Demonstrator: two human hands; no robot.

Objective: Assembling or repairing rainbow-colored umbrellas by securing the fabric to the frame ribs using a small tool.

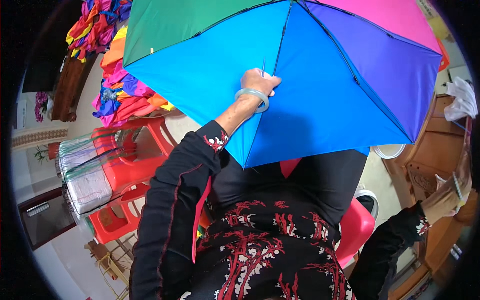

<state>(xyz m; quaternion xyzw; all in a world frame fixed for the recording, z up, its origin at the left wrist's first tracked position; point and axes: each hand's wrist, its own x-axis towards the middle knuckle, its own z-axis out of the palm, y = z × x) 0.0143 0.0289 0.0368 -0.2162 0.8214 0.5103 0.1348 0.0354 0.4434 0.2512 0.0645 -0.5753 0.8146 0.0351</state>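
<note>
A large open umbrella (310, 115) with blue, purple, pink and green panels lies over my lap, its inner side with thin black ribs (284, 35) facing me. My left hand (259, 82), a pale bangle (255, 93) at its wrist, is closed at a rib on the blue panels. A thin dark spike, perhaps a needle, sticks up beside its fingers; what exactly they pinch is partly hidden. My right hand (464, 162) reaches far out to the right edge, beyond a beaded bracelet (457, 185). Its fingers are dim and distorted near a white plastic bag (459, 97).
Heaps of colourful folded cloth (127, 97) lie at the left. Red plastic stools (125, 165) stand there beside a wrapped silvery bundle (85, 175) with green strands. At right are carved wooden furniture (425, 170), a white bucket (369, 200) and a pink seat (355, 230).
</note>
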